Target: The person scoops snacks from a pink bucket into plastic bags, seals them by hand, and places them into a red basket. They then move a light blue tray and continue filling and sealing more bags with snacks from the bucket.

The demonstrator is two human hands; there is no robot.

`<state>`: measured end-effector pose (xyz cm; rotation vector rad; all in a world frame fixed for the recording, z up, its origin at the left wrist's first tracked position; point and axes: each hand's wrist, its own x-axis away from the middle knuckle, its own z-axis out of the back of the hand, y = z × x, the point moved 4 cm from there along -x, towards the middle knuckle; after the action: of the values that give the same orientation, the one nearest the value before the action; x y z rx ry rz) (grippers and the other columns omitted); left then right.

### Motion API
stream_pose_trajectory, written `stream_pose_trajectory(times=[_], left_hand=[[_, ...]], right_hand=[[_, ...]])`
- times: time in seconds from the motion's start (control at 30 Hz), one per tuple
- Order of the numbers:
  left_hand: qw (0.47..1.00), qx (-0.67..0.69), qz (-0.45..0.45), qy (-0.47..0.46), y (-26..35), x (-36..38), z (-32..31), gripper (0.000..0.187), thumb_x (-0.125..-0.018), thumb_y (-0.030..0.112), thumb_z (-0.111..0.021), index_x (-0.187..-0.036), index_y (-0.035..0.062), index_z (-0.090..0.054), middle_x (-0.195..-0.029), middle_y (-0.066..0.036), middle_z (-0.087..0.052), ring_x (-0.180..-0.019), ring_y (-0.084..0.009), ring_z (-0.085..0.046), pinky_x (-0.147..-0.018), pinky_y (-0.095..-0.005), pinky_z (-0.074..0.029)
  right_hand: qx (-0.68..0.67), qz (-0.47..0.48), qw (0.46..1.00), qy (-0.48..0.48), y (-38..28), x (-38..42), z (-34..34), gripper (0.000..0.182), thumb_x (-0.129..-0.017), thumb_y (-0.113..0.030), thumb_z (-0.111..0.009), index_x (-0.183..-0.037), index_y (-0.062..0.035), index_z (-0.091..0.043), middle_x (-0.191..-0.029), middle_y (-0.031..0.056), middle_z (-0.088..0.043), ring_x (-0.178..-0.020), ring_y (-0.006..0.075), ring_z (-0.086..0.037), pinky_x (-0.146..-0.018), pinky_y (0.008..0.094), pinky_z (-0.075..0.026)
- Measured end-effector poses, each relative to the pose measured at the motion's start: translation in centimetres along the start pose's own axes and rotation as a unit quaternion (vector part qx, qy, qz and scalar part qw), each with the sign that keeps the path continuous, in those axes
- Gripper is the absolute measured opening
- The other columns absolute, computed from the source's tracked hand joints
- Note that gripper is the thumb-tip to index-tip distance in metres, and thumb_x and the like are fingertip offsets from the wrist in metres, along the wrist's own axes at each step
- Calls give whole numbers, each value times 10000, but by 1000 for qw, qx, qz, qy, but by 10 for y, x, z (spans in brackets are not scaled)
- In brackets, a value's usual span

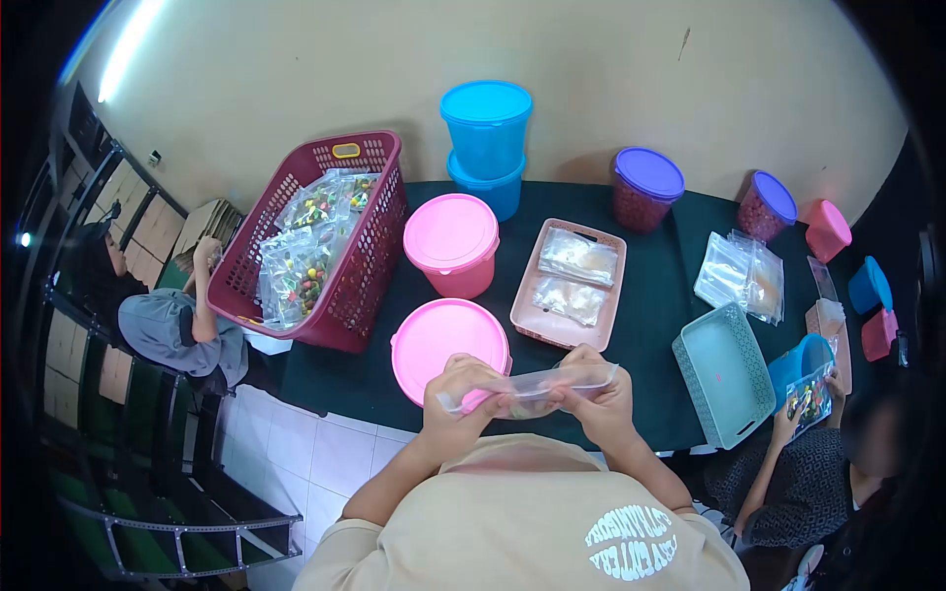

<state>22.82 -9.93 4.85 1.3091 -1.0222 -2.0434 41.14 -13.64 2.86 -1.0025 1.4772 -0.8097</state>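
Both hands pinch the top edge of a clear plastic bag [534, 386] in front of my chest. My left hand [461, 404] is closed on its left end, near the round pink lid [450, 350] of a tub. My right hand [594, 399] grips the right end. Something small and hard to make out shows low in the bag. Beyond my hands lies a pale pink tray [522, 317] with filled clear packets [576, 258]. To its left stands another lidded pink tub [451, 244].
A maroon basket [365, 286] of colourful packets stands left, blue tubs [488, 118] at the wall. A grey-green tray [724, 374], clear bags [724, 271] and purple-lidded tubs [648, 187] are right. One person [182, 325] is left; another [798, 483] holds a packet at right.
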Motion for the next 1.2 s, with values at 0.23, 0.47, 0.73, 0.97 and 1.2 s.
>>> stream_pose_trajectory(times=[0.23,0.47,0.73,0.97,1.2], left_hand=[[996,47,72,30,-5,5,-9,147,-767,113,-735,-864,52,-642,-810,-57,-644,-800,-202,-578,-790,-350,-417],[995,11,80,63,-12,10,-13,122,-766,61,-730,-852,26,-652,-825,-65,-643,-821,-209,-559,-780,-349,-431],[992,-107,-3,60,-6,10,-16,101,-762,86,-733,-824,60,-657,-769,-45,-645,-761,-195,-556,-792,-345,-376],[980,-176,-44,80,-2,11,-18,125,-727,116,-754,-771,90,-640,-726,-15,-624,-706,-189,-563,-823,-363,-346],[977,-208,13,52,-6,11,-5,109,-700,140,-774,-759,114,-686,-695,9,-620,-711,-158,-566,-935,-409,-313]], right_hand=[[191,210,958,34,-8,1,0,157,-697,-20,-746,-834,-56,-678,-841,46,-668,-715,203,-543,-730,336,-438],[156,67,984,51,6,-2,-16,216,-687,-27,-737,-895,-62,-688,-846,44,-660,-806,166,-526,-697,279,-443],[182,79,980,15,8,-3,-15,181,-719,-43,-736,-894,-51,-690,-830,32,-661,-787,183,-512,-693,299,-442],[163,26,985,55,14,3,-5,169,-748,-185,-762,-835,-56,-697,-783,16,-664,-801,170,-466,-716,296,-406],[189,42,979,67,14,0,11,129,-709,-100,-769,-806,-49,-701,-751,16,-657,-786,155,-435,-708,292,-397]])
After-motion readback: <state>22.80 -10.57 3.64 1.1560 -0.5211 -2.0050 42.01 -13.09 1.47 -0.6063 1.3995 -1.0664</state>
